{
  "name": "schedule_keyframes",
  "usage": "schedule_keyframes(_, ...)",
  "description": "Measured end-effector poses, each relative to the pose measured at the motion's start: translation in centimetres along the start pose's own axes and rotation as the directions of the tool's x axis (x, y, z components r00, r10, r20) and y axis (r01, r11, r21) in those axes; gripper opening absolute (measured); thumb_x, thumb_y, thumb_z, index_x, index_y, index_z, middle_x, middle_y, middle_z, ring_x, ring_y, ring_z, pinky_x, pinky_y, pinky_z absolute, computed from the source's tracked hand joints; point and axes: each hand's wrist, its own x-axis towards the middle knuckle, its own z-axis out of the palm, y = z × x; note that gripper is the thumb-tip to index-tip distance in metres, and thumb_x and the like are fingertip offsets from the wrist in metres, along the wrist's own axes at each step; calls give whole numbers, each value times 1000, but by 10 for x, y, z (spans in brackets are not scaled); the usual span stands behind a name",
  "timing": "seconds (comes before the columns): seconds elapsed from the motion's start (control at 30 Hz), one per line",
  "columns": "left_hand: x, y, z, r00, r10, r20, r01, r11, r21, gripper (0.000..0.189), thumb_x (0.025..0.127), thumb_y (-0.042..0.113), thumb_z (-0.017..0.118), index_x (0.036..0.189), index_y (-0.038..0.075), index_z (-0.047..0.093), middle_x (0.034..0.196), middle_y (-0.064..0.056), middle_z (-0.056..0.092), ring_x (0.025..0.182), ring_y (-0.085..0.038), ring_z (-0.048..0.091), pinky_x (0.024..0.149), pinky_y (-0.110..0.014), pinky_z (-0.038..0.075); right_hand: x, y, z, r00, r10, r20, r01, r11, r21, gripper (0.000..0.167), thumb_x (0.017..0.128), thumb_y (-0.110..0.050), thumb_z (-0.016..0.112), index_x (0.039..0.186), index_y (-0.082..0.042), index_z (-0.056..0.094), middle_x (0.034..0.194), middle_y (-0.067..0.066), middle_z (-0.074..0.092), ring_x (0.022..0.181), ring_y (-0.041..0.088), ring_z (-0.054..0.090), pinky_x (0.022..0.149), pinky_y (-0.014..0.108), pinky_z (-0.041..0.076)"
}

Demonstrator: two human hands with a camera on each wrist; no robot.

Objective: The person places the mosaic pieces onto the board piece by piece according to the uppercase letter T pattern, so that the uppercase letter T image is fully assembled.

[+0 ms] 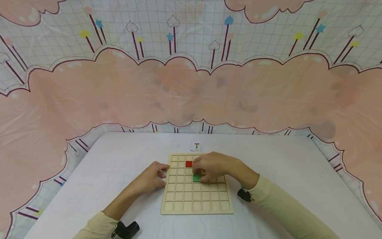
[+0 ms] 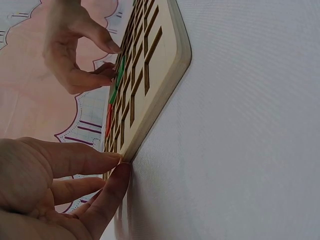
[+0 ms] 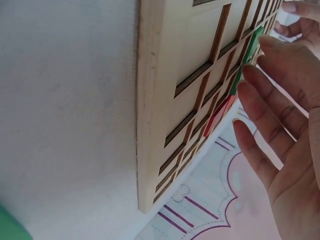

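A pale wooden grid board [image 1: 197, 207] lies flat on the table. My left hand [image 1: 152, 176] rests against its left edge, thumb and fingers spread along the side; in the left wrist view the fingertips [image 2: 114, 159] touch the rim. Over the upper middle of the grid, my right hand [image 1: 213, 166] has its fingertips right at a green square tile [image 1: 196, 178]. A red square tile [image 1: 189, 164] sits in a cell up and to the left. More green [image 3: 240, 75] shows beside the red tile [image 3: 217, 117] in the right wrist view. The right hand hides cells beneath it.
A small card [image 1: 197, 146] with a printed grid and a red and green figure lies beyond the board's far edge. Something green [image 3: 11, 226] shows at the corner of the right wrist view. A patterned curtain [image 1: 197, 93] hangs behind the white table [image 1: 119, 149].
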Motion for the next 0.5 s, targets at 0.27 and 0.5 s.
schedule_keyframes(0.27, 0, 1, -1, 1000, 20, 2, -20, 1000, 6, 64, 77, -13, 75, 138, -6, 57, 117, -12, 55, 98, -19, 56, 69, -29, 51, -10, 5, 1, 1000, 30, -6, -30, 1000, 0, 14, 91, -26, 72, 105, -23, 72, 96, -10, 60, 83, 3, 51, 74, 22, 44)
schedule_keyframes(0.5, 0, 1, -1, 1000, 19, 0, -19, 1000, 7, 64, 76, -14, 75, 138, -6, 57, 116, -12, 54, 97, -20, 56, 69, -30, 50, -24, 11, 3, 995, 96, -6, -96, 995, 24, 16, 91, -27, 74, 107, -23, 72, 98, -11, 60, 86, 4, 54, 76, 23, 46)
